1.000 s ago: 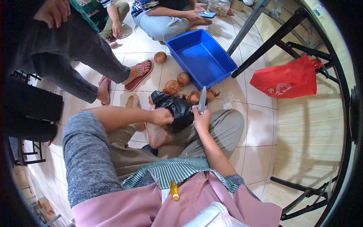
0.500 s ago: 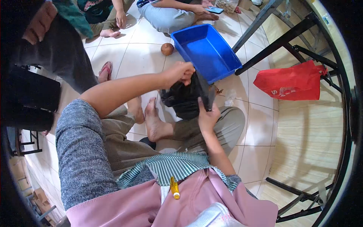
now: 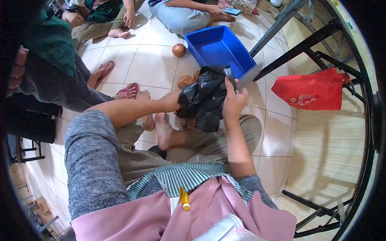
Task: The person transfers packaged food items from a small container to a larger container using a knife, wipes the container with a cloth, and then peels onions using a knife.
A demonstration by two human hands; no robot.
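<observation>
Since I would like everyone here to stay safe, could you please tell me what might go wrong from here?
The right hand holds the knife right beside the black plastic bag, so a slip might slit the bag or nick the left hand, which the bag partly hides. A dropped knife could land on the bare foot near the bag. The loose onion might roll under the standing person.

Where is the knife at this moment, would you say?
In the head view, the knife is in the right hand, beside the black bag and near the blue tub.
</observation>
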